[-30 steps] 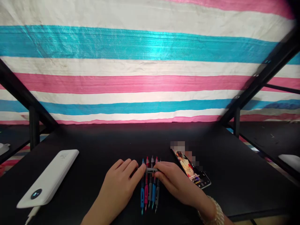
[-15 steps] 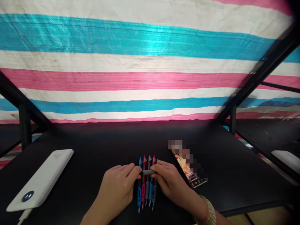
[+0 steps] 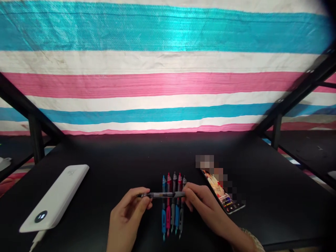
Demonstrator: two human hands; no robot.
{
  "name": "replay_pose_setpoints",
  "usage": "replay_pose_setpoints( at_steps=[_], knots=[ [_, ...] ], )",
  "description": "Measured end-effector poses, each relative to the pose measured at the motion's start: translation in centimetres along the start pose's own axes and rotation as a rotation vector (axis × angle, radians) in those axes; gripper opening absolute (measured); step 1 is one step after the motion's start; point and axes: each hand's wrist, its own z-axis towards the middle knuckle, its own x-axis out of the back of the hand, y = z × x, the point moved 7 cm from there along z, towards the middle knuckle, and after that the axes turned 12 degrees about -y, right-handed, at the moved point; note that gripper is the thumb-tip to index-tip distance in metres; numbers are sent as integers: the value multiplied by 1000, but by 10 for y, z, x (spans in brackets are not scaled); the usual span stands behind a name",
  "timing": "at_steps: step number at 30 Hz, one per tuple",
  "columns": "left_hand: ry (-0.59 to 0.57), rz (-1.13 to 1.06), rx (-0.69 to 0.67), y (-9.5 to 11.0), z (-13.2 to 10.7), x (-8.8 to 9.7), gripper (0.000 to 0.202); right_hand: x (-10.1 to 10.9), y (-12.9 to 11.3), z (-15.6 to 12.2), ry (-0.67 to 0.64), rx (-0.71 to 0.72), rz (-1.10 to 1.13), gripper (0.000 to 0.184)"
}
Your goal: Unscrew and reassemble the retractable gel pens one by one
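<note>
A pen (image 3: 162,195) with a clear dark barrel and a grey grip lies level between my hands. My left hand (image 3: 128,213) pinches its clip end between thumb and fingers. At the grey end, my right hand (image 3: 202,203) is closed on it with its fingertips. Below the held pen, several click pens lie side by side on the black table: a blue pen (image 3: 164,218), a pink pen (image 3: 168,217), a grey pen (image 3: 172,213), one with a red top and blue grip (image 3: 177,217), and another grey pen (image 3: 181,222). The held pen crosses over them.
A white power bank (image 3: 56,196) with a lit display and a plugged cable (image 3: 38,239) lies at the left. A phone (image 3: 220,192) with its screen on lies right of the pens. Black metal frame bars (image 3: 296,84) flank the table (image 3: 126,157), with a striped sheet (image 3: 157,84) behind.
My left hand has moved left along the pen to its clip end, so the barrel now shows between my hands. The view has shifted slightly, moving the table items rightward.
</note>
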Motion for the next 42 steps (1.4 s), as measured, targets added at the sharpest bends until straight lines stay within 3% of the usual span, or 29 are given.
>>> replay_pose_setpoints(
  at_steps=[5, 11, 16, 19, 23, 29, 33, 37, 42],
  knots=[
    [115, -113, 10, -12, -13, -6, 21, 1, 6, 1, 19, -13, 28, 45],
    [155, -192, 22, -20, -14, -3, 29, 1, 8, -1, 107, -12, 108, 19],
    [178, -366, 76, -29, -17, -1, 30, -10, 13, -4, 81, -83, 282, 40],
    [203, -497, 118, -35, -22, -4, 31, -11, 14, -9, 158, -111, 328, 53],
    [223, -567, 131, -36, -25, -7, 31, -12, 14, -18, 252, -101, 363, 40],
    [194, -555, 133, -37, -28, -10, 31, -20, 28, -28, 287, -110, 444, 49],
    [189, -513, 125, -40, -32, -8, 31, -23, 32, -31, 342, -48, 490, 37],
    [188, -481, 115, -37, -36, -9, 32, -27, 33, -32, 397, -42, 433, 44],
    [262, -530, 116, -28, -39, -12, 34, -28, 29, -32, 438, -18, 415, 34]
  ],
)
